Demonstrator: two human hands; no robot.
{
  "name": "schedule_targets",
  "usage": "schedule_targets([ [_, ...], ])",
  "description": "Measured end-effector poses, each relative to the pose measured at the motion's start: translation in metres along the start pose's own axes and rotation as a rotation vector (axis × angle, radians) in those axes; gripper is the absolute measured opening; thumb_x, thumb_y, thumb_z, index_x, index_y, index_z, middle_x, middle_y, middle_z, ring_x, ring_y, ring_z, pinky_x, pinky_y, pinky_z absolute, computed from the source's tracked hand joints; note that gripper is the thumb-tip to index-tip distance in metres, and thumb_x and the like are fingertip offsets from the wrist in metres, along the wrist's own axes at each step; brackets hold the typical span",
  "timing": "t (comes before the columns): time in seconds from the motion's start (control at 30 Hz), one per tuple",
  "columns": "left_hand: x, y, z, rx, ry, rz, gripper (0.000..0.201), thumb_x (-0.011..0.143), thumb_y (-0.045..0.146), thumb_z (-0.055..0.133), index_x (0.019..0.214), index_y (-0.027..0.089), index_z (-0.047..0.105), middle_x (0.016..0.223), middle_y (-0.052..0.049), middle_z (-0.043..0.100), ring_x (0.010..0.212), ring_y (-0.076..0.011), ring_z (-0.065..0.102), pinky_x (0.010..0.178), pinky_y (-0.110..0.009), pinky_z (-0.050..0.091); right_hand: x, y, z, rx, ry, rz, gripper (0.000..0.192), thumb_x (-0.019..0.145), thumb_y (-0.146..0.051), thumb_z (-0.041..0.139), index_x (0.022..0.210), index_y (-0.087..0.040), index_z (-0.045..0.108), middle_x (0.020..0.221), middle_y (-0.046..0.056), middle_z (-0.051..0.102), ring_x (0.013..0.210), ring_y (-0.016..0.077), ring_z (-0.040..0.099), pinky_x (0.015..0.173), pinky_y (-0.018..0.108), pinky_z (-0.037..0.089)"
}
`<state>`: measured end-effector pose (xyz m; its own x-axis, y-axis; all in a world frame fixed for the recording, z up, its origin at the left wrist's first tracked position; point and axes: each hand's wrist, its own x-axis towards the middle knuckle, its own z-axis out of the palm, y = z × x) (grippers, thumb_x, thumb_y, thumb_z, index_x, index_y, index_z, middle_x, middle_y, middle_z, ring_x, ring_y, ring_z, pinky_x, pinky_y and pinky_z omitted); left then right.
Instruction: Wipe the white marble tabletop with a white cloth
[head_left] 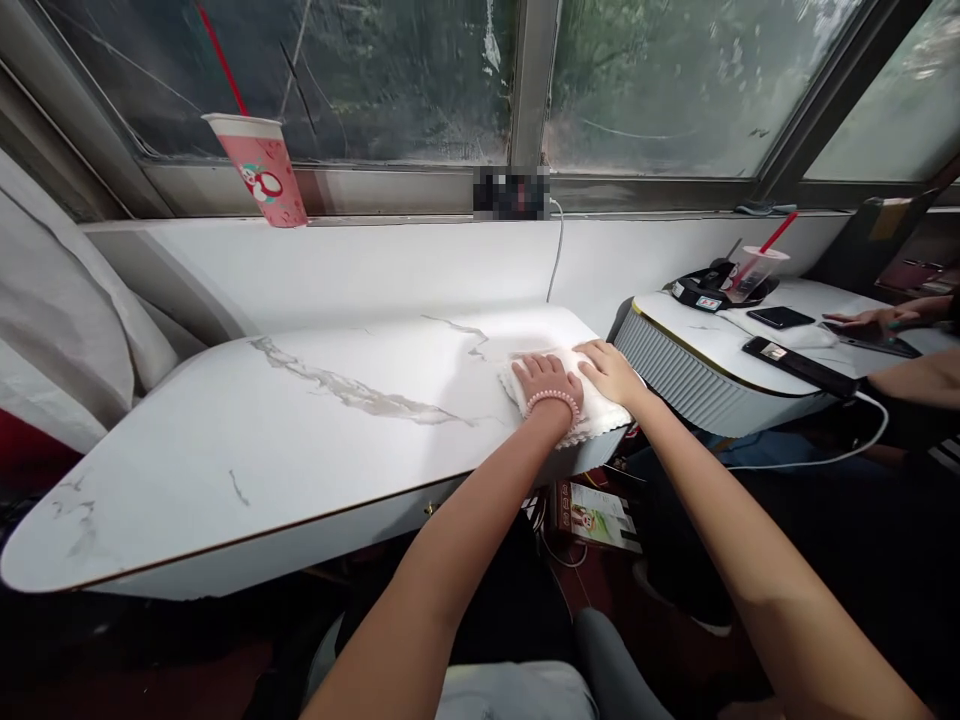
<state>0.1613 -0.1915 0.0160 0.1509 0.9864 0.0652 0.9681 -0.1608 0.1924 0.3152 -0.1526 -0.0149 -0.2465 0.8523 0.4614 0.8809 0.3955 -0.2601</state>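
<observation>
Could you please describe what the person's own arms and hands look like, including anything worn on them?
Both arms are bare, with no sleeves in view. The left hand has a pink beaded bracelet around its wrist. The right hand wears nothing visible: no glove, ring or watch can be made out.

You are looking at a scene lit by soft daylight from the wide windows [420,80] ahead of you. The glass is wet and smeared, so the greenery beyond it is a hazy blur. The white marble table [300,430] is the brightest area, nearly washed out close to the sill, with a mild sheen and no hard glare. Shadows are faint on top; below the table edge everything sinks into deep darkness. The wide lens bends straight lines, curving the window frame and stretching your forearms at the bottom corners. The centre is sharp. A small patch on the sill [511,192] is pixelated.
</observation>
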Motion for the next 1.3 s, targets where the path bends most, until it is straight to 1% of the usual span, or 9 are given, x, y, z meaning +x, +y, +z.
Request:
schedule_targets([
  [0.13, 0.026, -0.008, 0.003, -0.014, 0.03, 0.012, 0.061, 0.097, 0.036, 0.024, 0.149, 0.007, 0.039, 0.155, -0.018, 0.039, 0.145, -0.0335, 0.03, 0.12, -0.054, 0.018, 0.023, 0.004, 0.011, -0.011, 0.014, 0.023, 0.036, 0.09, -0.033, 0.042, 0.116, -0.022, 0.064, 0.118, 0.012, 0.063, 0.113, 0.032, 0.055, 0.099, 0.054, 0.043],
  [0.3, 0.066, -0.023, 0.005, -0.023, 0.048, -0.005, 0.061, 0.097, 0.037, 0.023, 0.148, 0.009, 0.04, 0.154, -0.016, 0.041, 0.145, -0.0314, 0.031, 0.12, -0.052, 0.018, 0.063, 0.014, 0.028, 0.006, 0.012, 0.032, 0.035, 0.088, -0.032, 0.042, 0.116, -0.024, 0.063, 0.119, 0.01, 0.063, 0.112, 0.0315, 0.056, 0.098, 0.054, 0.044],
  [0.4, 0.095, -0.03, 0.006, -0.026, 0.054, -0.022, 0.06, 0.097, 0.038, 0.023, 0.148, 0.011, 0.041, 0.154, -0.015, 0.042, 0.144, -0.0297, 0.031, 0.12, -0.051, 0.018, 0.089, 0.025, 0.04, 0.006, -0.003, 0.036, 0.036, 0.088, -0.033, 0.042, 0.116, -0.023, 0.063, 0.119, 0.011, 0.063, 0.111, 0.031, 0.056, 0.099, 0.053, 0.044],
  [0.6, 0.153, -0.038, 0.013, -0.063, 0.111, -0.034, 0.059, 0.096, 0.037, 0.026, 0.144, 0.009, 0.045, 0.15, -0.018, 0.045, 0.142, -0.0311, 0.034, 0.12, -0.051, 0.018, 0.14, 0.049, 0.06, -0.005, -0.039, 0.032, 0.038, 0.089, -0.033, 0.041, 0.118, -0.021, 0.061, 0.12, 0.013, 0.061, 0.111, 0.031, 0.055, 0.1, 0.052, 0.043],
  [0.8, 0.194, -0.043, 0.016, -0.055, 0.119, -0.05, 0.057, 0.096, 0.036, 0.026, 0.143, 0.009, 0.045, 0.148, -0.017, 0.047, 0.14, -0.031, 0.036, 0.119, -0.05, 0.019, 0.177, 0.072, 0.075, -0.012, -0.057, -0.013, 0.041, 0.091, -0.037, 0.038, 0.121, -0.02, 0.06, 0.121, 0.015, 0.059, 0.113, 0.0319, 0.053, 0.099, 0.051, 0.043],
  [0.93, 0.214, -0.044, 0.017, -0.054, 0.135, -0.039, 0.053, 0.096, 0.036, 0.028, 0.138, 0.01, 0.051, 0.141, -0.017, 0.053, 0.134, -0.0304, 0.041, 0.118, -0.05, 0.02, 0.194, 0.085, 0.082, -0.009, -0.064, -0.022, 0.043, 0.092, -0.038, 0.036, 0.122, -0.019, 0.061, 0.12, 0.015, 0.059, 0.111, 0.0317, 0.053, 0.1, 0.05, 0.042],
  [1.03, 0.224, -0.045, 0.019, -0.049, 0.156, -0.041, 0.05, 0.096, 0.036, 0.03, 0.133, 0.012, 0.054, 0.136, -0.017, 0.056, 0.129, -0.0302, 0.044, 0.117, -0.049, 0.022, 0.201, 0.091, 0.084, -0.001, -0.077, -0.02, 0.045, 0.092, -0.039, 0.035, 0.123, -0.018, 0.06, 0.12, 0.015, 0.059, 0.111, 0.0318, 0.053, 0.099, 0.05, 0.043],
  [1.17, 0.227, -0.046, 0.019, -0.035, 0.165, -0.042, 0.049, 0.097, 0.037, 0.03, 0.131, 0.014, 0.055, 0.134, -0.015, 0.058, 0.127, -0.0296, 0.046, 0.117, -0.049, 0.022, 0.203, 0.095, 0.086, 0.02, -0.075, -0.022, 0.045, 0.092, -0.039, 0.036, 0.125, -0.019, 0.059, 0.123, 0.015, 0.059, 0.113, 0.0328, 0.052, 0.099, 0.052, 0.043],
  [1.3, 0.223, -0.046, 0.019, -0.042, 0.148, -0.036, 0.051, 0.097, 0.036, 0.028, 0.135, 0.013, 0.053, 0.138, -0.015, 0.055, 0.13, -0.0292, 0.043, 0.118, -0.048, 0.02, 0.198, 0.094, 0.084, 0.033, -0.093, -0.012, 0.046, 0.093, -0.04, 0.036, 0.129, -0.019, 0.057, 0.126, 0.015, 0.058, 0.117, 0.0329, 0.051, 0.101, 0.052, 0.042],
])
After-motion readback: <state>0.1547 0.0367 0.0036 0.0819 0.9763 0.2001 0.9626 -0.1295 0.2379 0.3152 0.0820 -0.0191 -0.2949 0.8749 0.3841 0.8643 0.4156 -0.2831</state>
